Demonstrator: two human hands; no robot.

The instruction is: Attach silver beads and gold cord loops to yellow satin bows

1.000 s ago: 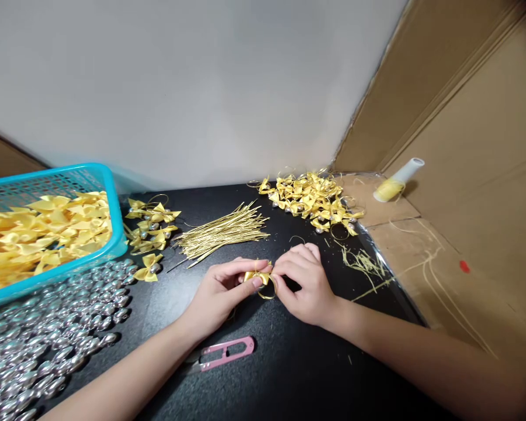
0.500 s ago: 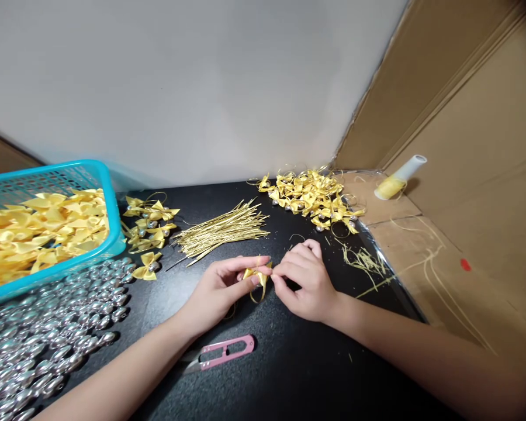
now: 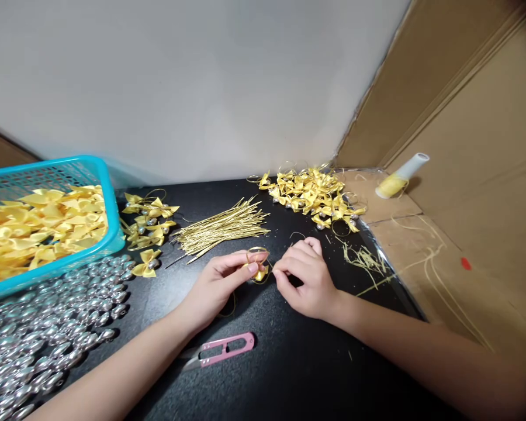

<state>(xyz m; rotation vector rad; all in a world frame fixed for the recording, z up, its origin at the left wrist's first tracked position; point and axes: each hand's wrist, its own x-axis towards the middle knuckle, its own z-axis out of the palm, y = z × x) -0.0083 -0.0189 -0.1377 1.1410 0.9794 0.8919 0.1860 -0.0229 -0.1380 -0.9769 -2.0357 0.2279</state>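
My left hand [image 3: 221,280] pinches a yellow ribbon bow [image 3: 262,273] between thumb and fingers; a loop of gold cord [image 3: 257,250] stands up around its fingertips. Just right of it, the thumb and index finger of my right hand [image 3: 305,279] are pressed together on a thin thread that runs toward the bow. The knot area is too small to make out. Below my left wrist, pink-handled thread snips [image 3: 228,349] lie on the black table [image 3: 289,374]. Behind my hands is a bundle of cut gold cords [image 3: 223,228].
At left stand a blue basket [image 3: 113,216] of yellow bows and a spread of silver beads [image 3: 70,327]. Finished-looking bows with beads lie in a small group [image 3: 149,219] and a larger pile [image 3: 311,193]. Thread scraps [image 3: 363,260] and a thread spool [image 3: 401,175] are at right.
The bow has turned in my left fingers, and its cord loop now points up instead of hanging below. My right hand has drawn slightly away to the right.
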